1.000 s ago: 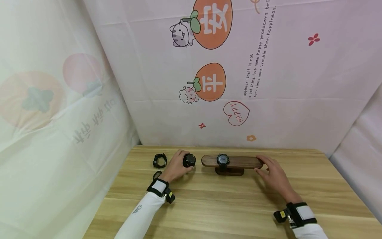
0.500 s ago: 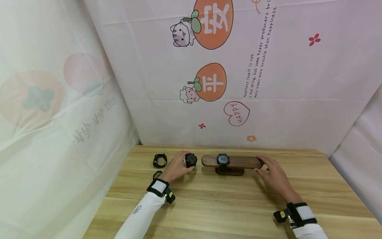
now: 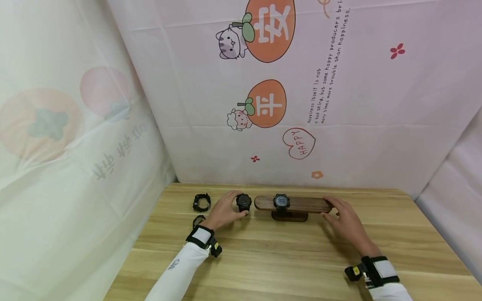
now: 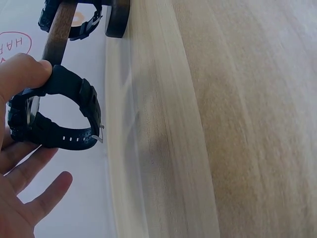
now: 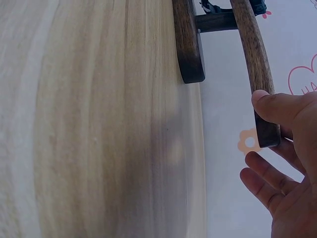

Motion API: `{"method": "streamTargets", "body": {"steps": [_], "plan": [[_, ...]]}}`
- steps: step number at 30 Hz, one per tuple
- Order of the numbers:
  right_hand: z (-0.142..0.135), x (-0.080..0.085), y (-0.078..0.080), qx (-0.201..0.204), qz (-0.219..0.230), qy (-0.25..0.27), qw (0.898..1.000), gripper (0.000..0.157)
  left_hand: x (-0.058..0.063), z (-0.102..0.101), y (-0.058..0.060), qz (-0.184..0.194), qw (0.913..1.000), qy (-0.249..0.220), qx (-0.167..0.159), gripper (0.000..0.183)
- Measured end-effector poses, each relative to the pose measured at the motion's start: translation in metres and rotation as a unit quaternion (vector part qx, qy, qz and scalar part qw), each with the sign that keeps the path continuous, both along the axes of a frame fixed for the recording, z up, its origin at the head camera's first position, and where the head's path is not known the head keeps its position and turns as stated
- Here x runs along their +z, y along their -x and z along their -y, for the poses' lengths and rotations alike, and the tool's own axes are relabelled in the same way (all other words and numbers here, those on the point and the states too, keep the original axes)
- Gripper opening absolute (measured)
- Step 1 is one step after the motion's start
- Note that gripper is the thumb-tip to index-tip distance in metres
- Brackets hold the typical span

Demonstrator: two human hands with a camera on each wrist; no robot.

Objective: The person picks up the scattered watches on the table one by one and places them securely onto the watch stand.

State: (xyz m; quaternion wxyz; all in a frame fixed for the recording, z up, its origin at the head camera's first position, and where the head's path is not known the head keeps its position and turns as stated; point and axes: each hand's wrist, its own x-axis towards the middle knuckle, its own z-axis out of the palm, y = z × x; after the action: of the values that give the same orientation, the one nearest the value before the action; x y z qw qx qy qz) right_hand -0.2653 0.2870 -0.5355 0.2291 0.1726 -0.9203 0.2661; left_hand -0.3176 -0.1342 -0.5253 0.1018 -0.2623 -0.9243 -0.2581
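Black round-faced watch with a holed strap (image 3: 244,202): had crept a little to the right since a second ago, ending up just short of the left tip of a dark brown, round-ended wooden bar (image 3: 310,205). It was off the pale striped wooden table (image 3: 282,259), not on the bar.
Bare left hand (image 3: 224,211): had travelled along with it. Thumb on one side of the watch, fingers curled against the other, so the grip was only as wide as the watch itself. One finger stuck out free.
Silvery metal buckle (image 4: 98,137): sat at the far side of the strap, which made a closed loop.
Bare right hand (image 3: 348,223): basically hadn't budged. It pinched the bar's right end between thumb and finger, other fingers loosely spread below.
Black watch with a greyish dial (image 3: 281,201): was wrapped round the bar, left of its middle.
Dark brown oblong wooden base (image 3: 290,216): stood on the table under the bar.
Black looped watch (image 3: 196,204): rested on the table, left of the left hand.
Dark, partly hidden watch (image 3: 198,220): lay just beyond the left wrist, can't tell much more.
White printed cloth (image 3: 211,159): hung behind everything, orange fruit and lettering on it.
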Motion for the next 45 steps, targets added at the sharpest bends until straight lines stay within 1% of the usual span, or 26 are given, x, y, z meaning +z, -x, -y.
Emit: {"method": "streamTargets", "body": {"steps": [10,17,22,27,45], "plan": [[0.000,0.000,-0.001,0.002,-0.004,0.005,1.000,0.057,0.000,-0.004,0.000,-0.016,0.9998,-0.008,-0.007,0.074],[0.000,-0.001,0.000,0.002,-0.004,0.007,1.000,0.057,-0.001,-0.007,0.000,-0.014,0.9999,-0.005,-0.005,0.074],[0.000,-0.002,0.000,0.000,-0.005,0.006,1.000,0.057,-0.001,-0.009,0.000,-0.026,0.9996,-0.010,-0.011,0.072],[0.000,-0.002,0.000,-0.001,-0.008,0.006,1.000,0.058,-0.001,-0.011,0.001,-0.036,0.9993,-0.009,-0.010,0.070],[-0.001,-0.004,0.001,0.001,-0.009,0.007,1.000,0.058,-0.002,-0.019,0.001,-0.043,0.9988,-0.010,-0.019,0.070]]}}
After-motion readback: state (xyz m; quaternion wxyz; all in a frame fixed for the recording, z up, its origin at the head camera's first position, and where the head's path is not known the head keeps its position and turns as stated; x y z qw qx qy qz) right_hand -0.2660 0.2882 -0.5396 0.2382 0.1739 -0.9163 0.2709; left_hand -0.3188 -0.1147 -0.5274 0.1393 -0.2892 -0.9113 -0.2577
